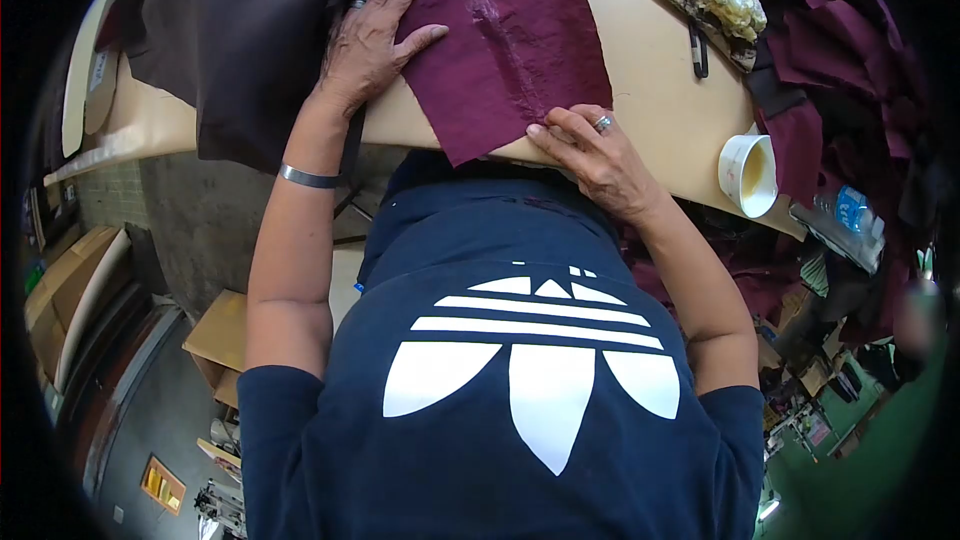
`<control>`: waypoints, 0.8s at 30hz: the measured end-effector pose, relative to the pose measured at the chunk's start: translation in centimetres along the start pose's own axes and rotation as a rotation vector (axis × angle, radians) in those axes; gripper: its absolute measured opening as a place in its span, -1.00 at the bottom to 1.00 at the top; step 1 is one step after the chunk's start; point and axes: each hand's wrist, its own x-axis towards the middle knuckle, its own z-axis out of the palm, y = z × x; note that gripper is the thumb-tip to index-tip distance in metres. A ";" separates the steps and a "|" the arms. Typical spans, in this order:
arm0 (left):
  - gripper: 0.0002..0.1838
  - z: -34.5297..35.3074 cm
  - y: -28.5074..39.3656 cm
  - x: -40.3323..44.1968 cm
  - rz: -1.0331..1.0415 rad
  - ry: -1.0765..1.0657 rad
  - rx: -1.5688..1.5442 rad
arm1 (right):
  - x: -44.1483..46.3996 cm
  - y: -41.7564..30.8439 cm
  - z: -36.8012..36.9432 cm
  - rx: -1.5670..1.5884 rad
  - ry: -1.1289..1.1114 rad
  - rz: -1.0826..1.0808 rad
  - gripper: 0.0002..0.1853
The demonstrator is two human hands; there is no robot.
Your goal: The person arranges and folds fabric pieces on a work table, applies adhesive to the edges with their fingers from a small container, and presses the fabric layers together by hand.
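A maroon cloth piece [540, 30] lies on the tan tabletop, with a pale, whitish streaked line running down its length. My left hand [375, 40] rests flat with fingers spread, partly on a dark brown cloth [230, 30] and with its thumb on the maroon piece. At the maroon cloth's near right edge, my right hand [600, 160] has its fingers curled, thumb and fingertips pinched on the cloth by the end of the pale line. The dark cloth hangs over the table's front edge at the left.
On the tan table [670, 140], a white bowl [748, 176] of yellowish liquid stands at the right edge. Behind it lie a black-handled tool [698, 50] and a board with a lumpy yellowish mass [725, 0]. Maroon scraps [830, 50] and a plastic bottle [850, 210] are farther right.
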 end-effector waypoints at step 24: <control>-0.28 -5.2 3.8 2.4 -0.368 -0.058 -0.184 | 11.6 5.2 -1.4 0.120 0.220 0.082 -0.52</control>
